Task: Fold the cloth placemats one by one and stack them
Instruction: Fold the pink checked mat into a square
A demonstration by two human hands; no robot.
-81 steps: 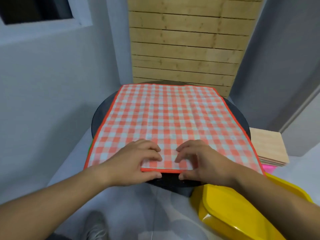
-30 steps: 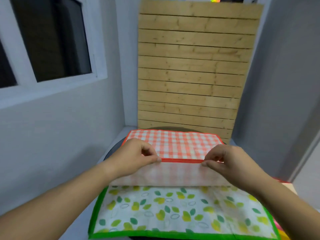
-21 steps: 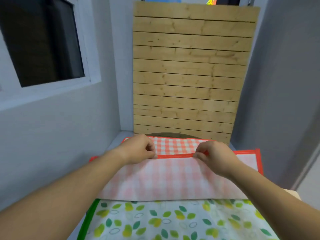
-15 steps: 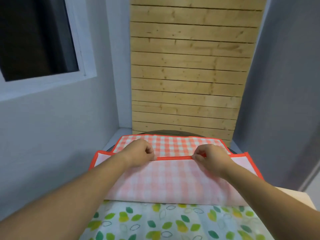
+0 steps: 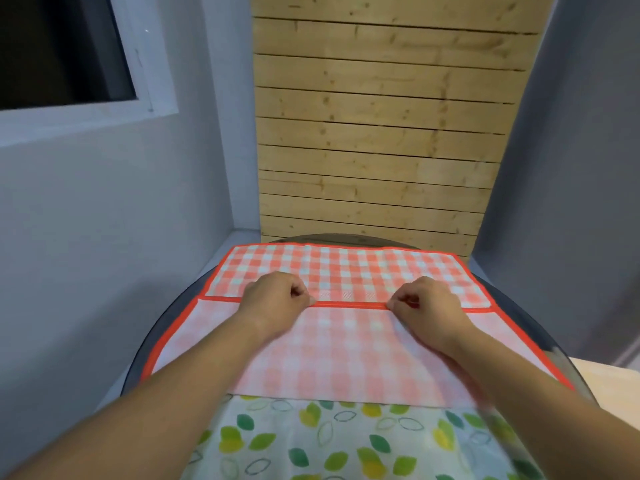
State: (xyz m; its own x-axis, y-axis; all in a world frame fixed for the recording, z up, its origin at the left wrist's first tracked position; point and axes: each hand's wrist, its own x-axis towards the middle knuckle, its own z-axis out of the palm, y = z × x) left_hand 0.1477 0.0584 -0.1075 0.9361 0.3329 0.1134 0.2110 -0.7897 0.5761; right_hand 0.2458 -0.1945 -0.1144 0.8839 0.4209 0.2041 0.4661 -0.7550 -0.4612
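Leaf-print placemat (image 5: 339, 441) lies nearest, its thin cloth partly covered by the red gingham placemat (image 5: 346, 341), folded over with its pale underside up. Left hand (image 5: 277, 299) and right hand (image 5: 426, 303), fingers curled, each pinch its red-bound folded edge. Beneath is a round dark tabletop (image 5: 166, 327); beyond, a wooden slat panel (image 5: 381, 133).

Left hand (image 5: 277, 299) and right hand (image 5: 427, 303) pinching red hem of checked placemat (image 5: 346, 268), folded flap lying pale side up. Leaf-print placemat (image 5: 329, 441) showing beneath at near edge of round dark table (image 5: 166, 327).
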